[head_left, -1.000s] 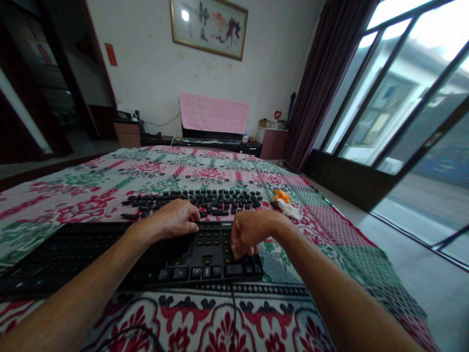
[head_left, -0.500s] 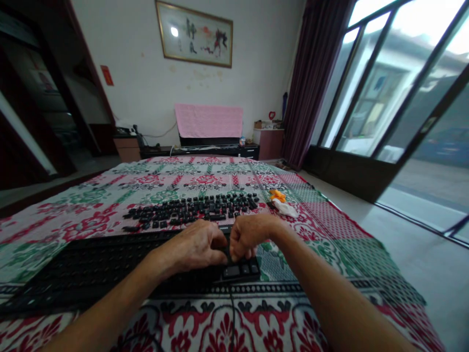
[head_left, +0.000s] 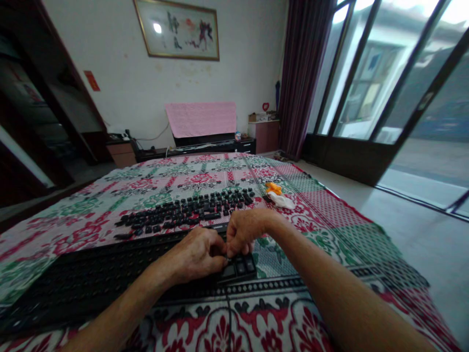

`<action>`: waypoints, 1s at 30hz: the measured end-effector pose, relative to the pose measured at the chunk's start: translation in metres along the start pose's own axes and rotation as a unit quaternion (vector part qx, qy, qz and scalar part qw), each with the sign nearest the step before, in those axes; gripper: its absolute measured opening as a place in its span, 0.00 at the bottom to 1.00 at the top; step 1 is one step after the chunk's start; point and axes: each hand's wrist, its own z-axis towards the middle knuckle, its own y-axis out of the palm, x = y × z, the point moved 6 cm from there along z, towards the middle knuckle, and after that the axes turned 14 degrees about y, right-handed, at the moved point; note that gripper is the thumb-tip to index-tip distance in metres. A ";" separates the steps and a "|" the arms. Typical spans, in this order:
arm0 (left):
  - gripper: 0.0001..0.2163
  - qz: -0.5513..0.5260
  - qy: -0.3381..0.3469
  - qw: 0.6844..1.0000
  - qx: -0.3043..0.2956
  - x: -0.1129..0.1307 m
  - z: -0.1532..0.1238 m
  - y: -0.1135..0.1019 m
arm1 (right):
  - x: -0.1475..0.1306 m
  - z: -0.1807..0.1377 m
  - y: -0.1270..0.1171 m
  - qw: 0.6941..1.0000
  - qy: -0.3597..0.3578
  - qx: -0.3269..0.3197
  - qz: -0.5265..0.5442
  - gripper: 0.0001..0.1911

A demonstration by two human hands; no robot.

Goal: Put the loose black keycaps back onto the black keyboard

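Left hand (head_left: 200, 252) nearer right hand (head_left: 244, 230) — keyboard (head_left: 91, 274) lengthwise left-to-right

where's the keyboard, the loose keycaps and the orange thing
keyboard (head_left: 91, 274), head view, left part of its frame
loose keycaps (head_left: 190, 208), head view, middle of the rows
orange thing (head_left: 273, 187), head view, its middle

Left hand (head_left: 198, 254) and right hand (head_left: 245, 231) curled, touching.
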 end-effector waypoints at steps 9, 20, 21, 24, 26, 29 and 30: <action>0.11 -0.032 -0.004 0.999 0.007 -0.010 0.000 0.003 | 0.005 -0.001 -0.022 0.993 -0.044 0.108 0.020 0.10; 0.12 -0.193 -0.058 0.979 -0.003 -0.014 0.001 0.007 | 0.005 -0.003 -0.019 0.991 -0.044 0.126 -0.011 0.11; 0.12 -0.208 -0.070 0.976 -0.003 -0.013 0.001 0.006 | 0.005 -0.004 -0.019 0.991 -0.044 0.127 -0.012 0.11; 0.12 -0.238 -0.084 0.968 -0.009 -0.011 0.001 0.005 | 0.005 -0.003 -0.018 0.992 -0.036 0.120 -0.016 0.11; 0.12 -0.252 -0.081 0.964 -0.018 -0.012 0.001 0.006 | 0.005 -0.002 -0.018 0.992 -0.033 0.122 -0.021 0.11; 0.12 -0.257 -0.072 0.963 -0.028 -0.014 0.000 0.007 | 0.005 -0.001 -0.017 0.992 -0.035 0.121 -0.022 0.11; 0.12 -0.255 -0.069 0.964 -0.030 -0.014 0.000 0.007 | 0.005 -0.001 -0.017 0.992 -0.034 0.120 -0.021 0.11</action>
